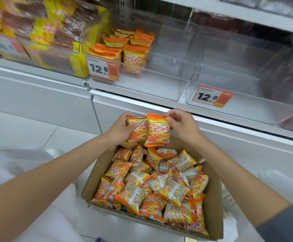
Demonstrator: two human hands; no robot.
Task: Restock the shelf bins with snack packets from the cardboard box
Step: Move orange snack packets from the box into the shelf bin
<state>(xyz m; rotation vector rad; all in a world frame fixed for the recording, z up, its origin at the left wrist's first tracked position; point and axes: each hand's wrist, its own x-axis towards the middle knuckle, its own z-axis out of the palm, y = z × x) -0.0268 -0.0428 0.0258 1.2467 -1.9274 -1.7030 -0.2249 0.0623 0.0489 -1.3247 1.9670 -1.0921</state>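
The left packet (136, 131) and right packet (158, 132), held side by side above the far end of the cardboard box (213, 198), look light, puffy and slick, with brittle sticks inside, so take them by the crimped top seal without squeezing. Your left hand (118, 132) wraps 1 packet and your right hand (183, 127) pinches the other's top corner with its fingers (170, 124). The part-filled shelf bin (159, 88) sits farther back.

Clear bins (159, 81) on white shelf (37, 74)
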